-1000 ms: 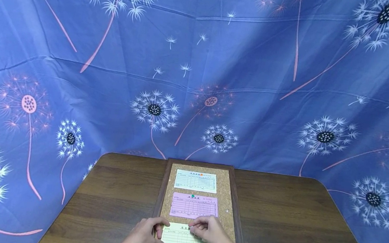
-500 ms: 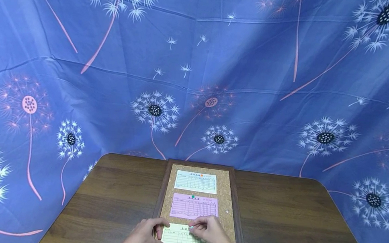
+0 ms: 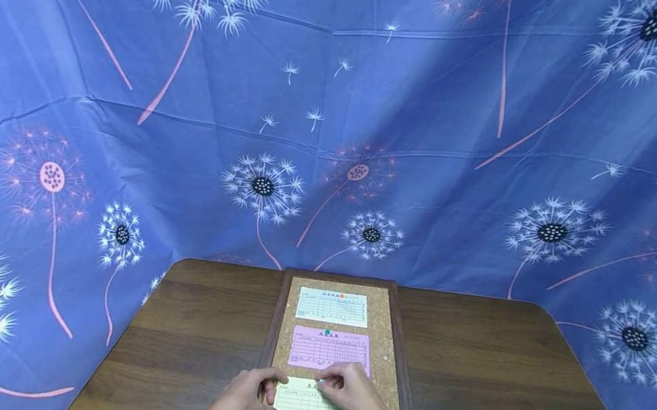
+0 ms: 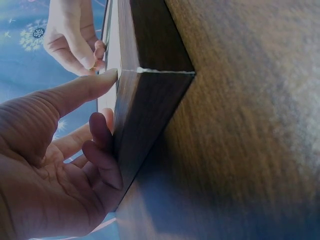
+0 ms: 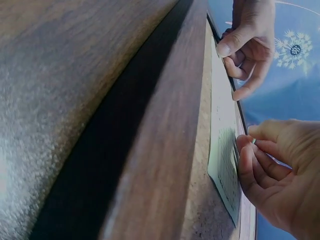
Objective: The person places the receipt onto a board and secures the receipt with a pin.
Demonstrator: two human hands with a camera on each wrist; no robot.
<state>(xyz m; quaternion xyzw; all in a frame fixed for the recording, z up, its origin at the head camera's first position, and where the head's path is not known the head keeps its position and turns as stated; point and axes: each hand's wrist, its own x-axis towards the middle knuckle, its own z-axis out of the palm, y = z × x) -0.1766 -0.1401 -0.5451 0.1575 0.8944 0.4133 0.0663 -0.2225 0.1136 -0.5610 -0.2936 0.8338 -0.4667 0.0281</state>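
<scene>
A pale yellow-green printed slip lies at the near end of a framed corkboard. My left hand rests at its left side, thumb and index finger spread to press the two left corners. The other left fingers are bent and hold nothing. At the slip's top edge my right hand pinches a small push pin between thumb and fingertips; only a pale bit of it shows, and its point is hidden.
Farther up the board, a pink slip bears a green pin, and a pale blue slip an orange pin. The board lies on a brown wooden table, with a blue dandelion-print cloth behind.
My right fingertips have shifted slightly left at the slip's top edge. My left hand keeps its place on the slip's left corners.
</scene>
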